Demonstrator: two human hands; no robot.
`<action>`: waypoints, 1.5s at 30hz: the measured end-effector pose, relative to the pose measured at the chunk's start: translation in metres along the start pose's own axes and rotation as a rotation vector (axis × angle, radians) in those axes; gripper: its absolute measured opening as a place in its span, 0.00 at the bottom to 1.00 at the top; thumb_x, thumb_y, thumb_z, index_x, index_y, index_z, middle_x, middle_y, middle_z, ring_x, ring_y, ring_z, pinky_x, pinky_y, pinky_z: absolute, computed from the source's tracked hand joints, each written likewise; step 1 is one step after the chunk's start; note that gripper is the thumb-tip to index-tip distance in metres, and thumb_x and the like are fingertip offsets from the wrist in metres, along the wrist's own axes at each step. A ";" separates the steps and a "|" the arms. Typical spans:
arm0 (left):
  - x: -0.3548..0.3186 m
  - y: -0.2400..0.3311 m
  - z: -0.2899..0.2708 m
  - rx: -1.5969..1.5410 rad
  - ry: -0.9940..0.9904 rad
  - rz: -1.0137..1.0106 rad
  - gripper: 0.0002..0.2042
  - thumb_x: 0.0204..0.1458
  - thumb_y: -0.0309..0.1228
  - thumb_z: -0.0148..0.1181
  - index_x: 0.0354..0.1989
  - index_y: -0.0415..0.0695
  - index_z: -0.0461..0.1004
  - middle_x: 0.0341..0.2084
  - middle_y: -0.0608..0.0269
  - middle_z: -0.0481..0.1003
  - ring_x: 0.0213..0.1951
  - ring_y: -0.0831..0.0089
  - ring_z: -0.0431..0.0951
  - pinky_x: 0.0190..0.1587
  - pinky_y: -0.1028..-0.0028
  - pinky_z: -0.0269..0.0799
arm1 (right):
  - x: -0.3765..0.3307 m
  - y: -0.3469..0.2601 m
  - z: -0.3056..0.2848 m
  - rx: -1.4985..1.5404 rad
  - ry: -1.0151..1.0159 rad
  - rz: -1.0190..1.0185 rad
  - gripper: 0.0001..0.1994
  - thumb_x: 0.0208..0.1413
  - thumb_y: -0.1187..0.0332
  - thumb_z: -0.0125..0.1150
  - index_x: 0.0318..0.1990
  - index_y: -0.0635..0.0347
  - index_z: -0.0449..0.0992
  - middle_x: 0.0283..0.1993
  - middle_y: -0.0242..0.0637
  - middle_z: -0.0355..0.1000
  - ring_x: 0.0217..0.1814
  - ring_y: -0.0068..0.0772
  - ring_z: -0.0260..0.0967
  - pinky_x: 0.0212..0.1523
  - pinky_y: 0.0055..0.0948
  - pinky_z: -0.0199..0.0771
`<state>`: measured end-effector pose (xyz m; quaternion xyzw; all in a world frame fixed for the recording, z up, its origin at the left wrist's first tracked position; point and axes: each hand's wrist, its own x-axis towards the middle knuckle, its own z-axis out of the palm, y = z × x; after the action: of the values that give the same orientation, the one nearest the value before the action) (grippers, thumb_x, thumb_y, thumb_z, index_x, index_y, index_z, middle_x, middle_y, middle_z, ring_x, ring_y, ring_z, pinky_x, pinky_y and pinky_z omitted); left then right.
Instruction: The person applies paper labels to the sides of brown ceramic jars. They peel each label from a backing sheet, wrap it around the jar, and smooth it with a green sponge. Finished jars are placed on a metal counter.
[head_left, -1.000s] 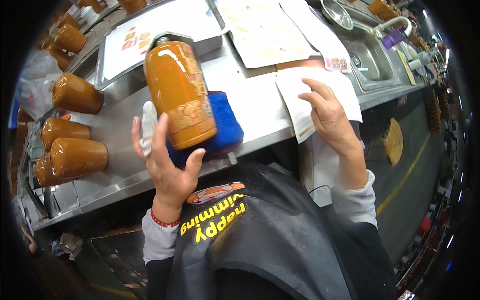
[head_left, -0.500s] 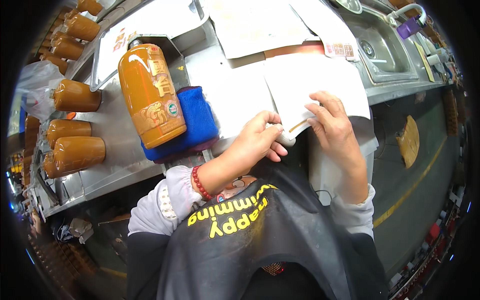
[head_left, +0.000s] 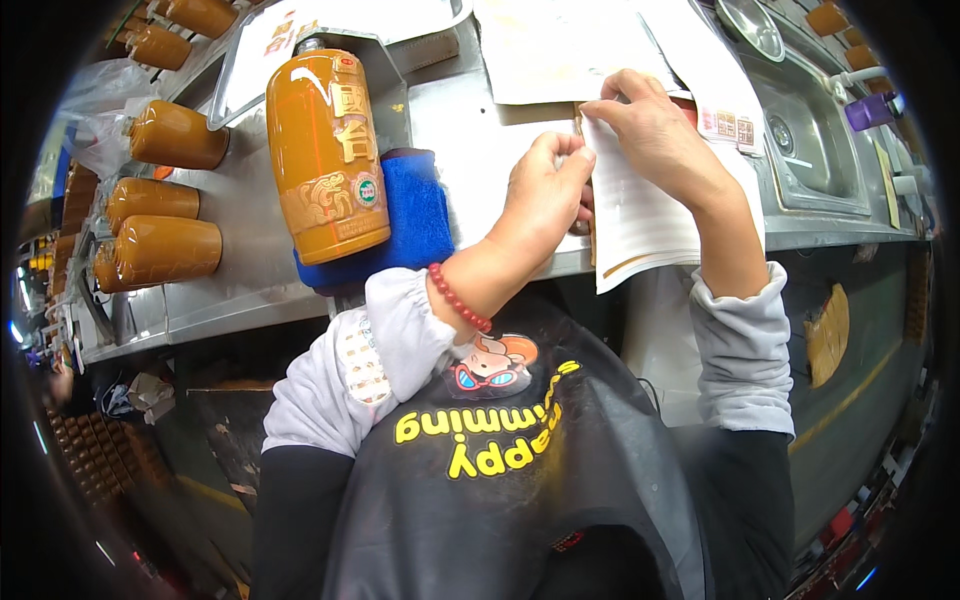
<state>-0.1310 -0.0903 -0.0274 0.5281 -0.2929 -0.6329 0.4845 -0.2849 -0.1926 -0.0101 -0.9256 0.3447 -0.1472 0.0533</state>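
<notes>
My left hand is closed, thumb and forefinger pinched at the left edge of a white sheet. Whether it grips the edge or something small is hidden by the fingers. A narrow brown strip runs along that edge. My right hand pinches the sheet's upper left corner, its wrist crossing over the paper. Left of my hands, a large glossy amber bottle with gold raised decoration rests on a folded blue towel.
More amber bottles stand along the left of the metal counter, beside a clear plastic bag. Other white sheets lie at the back. At the right are a steel sink and a purple-ended faucet.
Both hands have moved up and away from my body, and my right hand has gone from loosely open to pinching the sheet's corner. The sheet's brown-striped edge now shows more.
</notes>
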 end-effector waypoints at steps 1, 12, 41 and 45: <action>0.003 0.001 0.002 0.001 0.020 0.038 0.17 0.66 0.38 0.55 0.54 0.39 0.68 0.33 0.66 0.74 0.30 0.80 0.74 0.31 0.79 0.73 | 0.000 0.002 0.002 0.014 0.036 -0.023 0.13 0.55 0.75 0.59 0.47 0.57 0.83 0.52 0.39 0.72 0.60 0.44 0.68 0.57 0.38 0.74; 0.015 0.004 0.006 0.049 0.015 0.021 0.07 0.66 0.35 0.55 0.41 0.46 0.74 0.26 0.74 0.72 0.25 0.86 0.70 0.26 0.83 0.65 | -0.011 0.012 -0.015 0.229 0.232 -0.078 0.09 0.50 0.82 0.65 0.40 0.66 0.80 0.49 0.44 0.72 0.54 0.48 0.72 0.52 0.37 0.75; 0.011 -0.005 0.011 0.208 -0.068 0.271 0.10 0.64 0.32 0.59 0.36 0.37 0.77 0.21 0.67 0.70 0.24 0.80 0.66 0.29 0.74 0.65 | -0.042 0.007 -0.018 0.855 0.093 0.314 0.08 0.61 0.70 0.67 0.35 0.64 0.75 0.41 0.30 0.70 0.45 0.23 0.66 0.47 0.23 0.66; 0.013 -0.008 0.006 0.269 -0.121 0.286 0.10 0.68 0.36 0.55 0.41 0.42 0.77 0.25 0.75 0.73 0.24 0.89 0.67 0.27 0.83 0.64 | -0.043 0.010 -0.019 0.964 0.047 0.366 0.07 0.62 0.70 0.65 0.35 0.62 0.75 0.40 0.26 0.67 0.41 0.17 0.62 0.41 0.20 0.63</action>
<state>-0.1390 -0.1000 -0.0378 0.5022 -0.4752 -0.5436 0.4759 -0.3277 -0.1718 -0.0037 -0.7168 0.3954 -0.2984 0.4908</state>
